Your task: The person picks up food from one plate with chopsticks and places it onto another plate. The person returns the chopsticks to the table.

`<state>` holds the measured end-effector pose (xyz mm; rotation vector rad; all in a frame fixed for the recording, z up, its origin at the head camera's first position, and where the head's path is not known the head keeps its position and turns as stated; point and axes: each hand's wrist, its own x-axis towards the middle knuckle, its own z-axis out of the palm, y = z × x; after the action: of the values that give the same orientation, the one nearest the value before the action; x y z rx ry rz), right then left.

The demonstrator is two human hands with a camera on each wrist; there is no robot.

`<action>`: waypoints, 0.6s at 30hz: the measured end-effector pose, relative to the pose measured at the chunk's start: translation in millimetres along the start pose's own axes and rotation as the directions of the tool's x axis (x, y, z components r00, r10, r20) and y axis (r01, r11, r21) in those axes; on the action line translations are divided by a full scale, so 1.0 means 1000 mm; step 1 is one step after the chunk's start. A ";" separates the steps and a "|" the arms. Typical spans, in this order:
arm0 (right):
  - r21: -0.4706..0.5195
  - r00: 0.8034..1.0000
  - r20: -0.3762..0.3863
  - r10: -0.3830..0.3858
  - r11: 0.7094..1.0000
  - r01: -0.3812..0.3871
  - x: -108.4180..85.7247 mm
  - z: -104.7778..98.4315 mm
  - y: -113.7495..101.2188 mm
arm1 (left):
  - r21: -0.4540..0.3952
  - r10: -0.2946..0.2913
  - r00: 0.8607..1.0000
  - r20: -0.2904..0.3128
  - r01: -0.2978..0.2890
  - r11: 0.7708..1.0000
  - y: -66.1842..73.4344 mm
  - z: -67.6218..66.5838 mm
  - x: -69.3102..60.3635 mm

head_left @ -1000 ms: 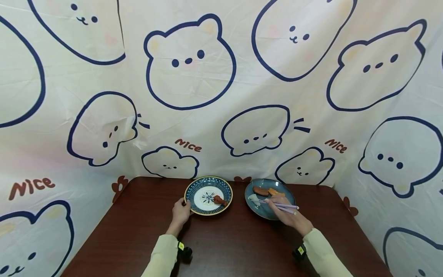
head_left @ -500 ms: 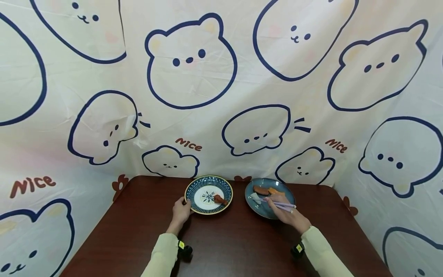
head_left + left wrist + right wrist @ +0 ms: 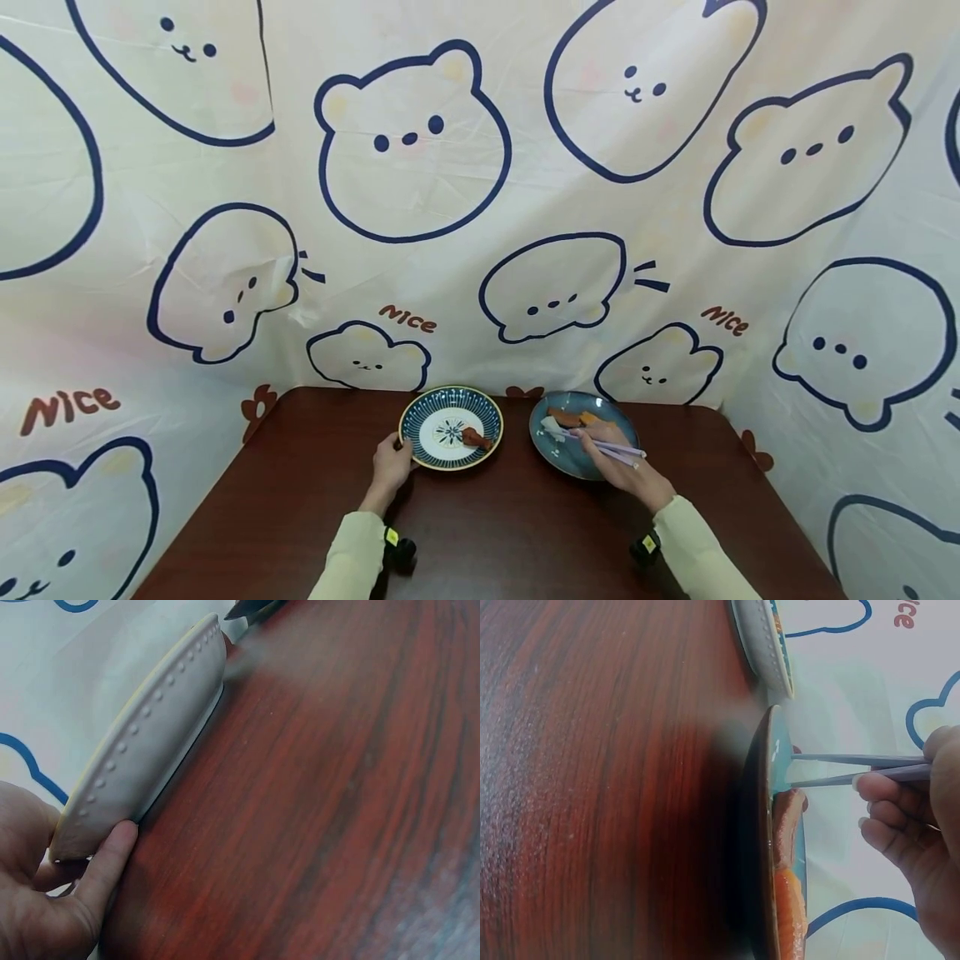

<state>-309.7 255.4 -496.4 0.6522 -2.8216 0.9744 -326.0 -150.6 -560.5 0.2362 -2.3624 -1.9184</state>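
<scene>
The left hand (image 3: 392, 468) grips the left edge of a blue-and-white patterned plate (image 3: 431, 450); in the left wrist view its fingers (image 3: 116, 847) touch the plate's white outer side (image 3: 150, 742). A brown piece of food (image 3: 477, 438) lies on that plate. The right hand (image 3: 626, 467) holds a pair of light purple chopsticks (image 3: 611, 447) over a blue plate (image 3: 558, 458). Their tips reach a pale piece of food (image 3: 553, 428). A brown piece (image 3: 787, 825) and an orange piece (image 3: 789, 915) lie beside each other on the blue plate.
Both plates stand near the back edge of a dark brown table (image 3: 480, 533), with a gap between them. Behind and on both sides hangs a pale cloth (image 3: 450, 275) printed with cartoon animals. A black camera is strapped on each wrist.
The chopsticks have shifted slightly over the blue plate and the pale piece has moved a little. The left hand keeps its hold on the patterned plate. The head view has tilted slightly.
</scene>
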 end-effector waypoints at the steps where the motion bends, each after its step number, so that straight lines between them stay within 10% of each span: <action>1: 0.000 1.000 -0.005 0.000 1.000 0.000 -0.001 0.000 -0.001 | 0.001 -0.001 1.000 0.002 0.001 1.000 0.000 0.000 0.000; 18: 0.001 0.980 -0.110 -0.165 0.986 0.166 -0.009 -0.006 0.000 | 0.005 -0.007 1.000 0.014 0.007 1.000 0.000 -0.001 0.002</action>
<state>-301.8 261.9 -493.8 0.7945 -2.6208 0.9651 -327.3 -152.2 -560.3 0.2323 -2.3790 -1.9237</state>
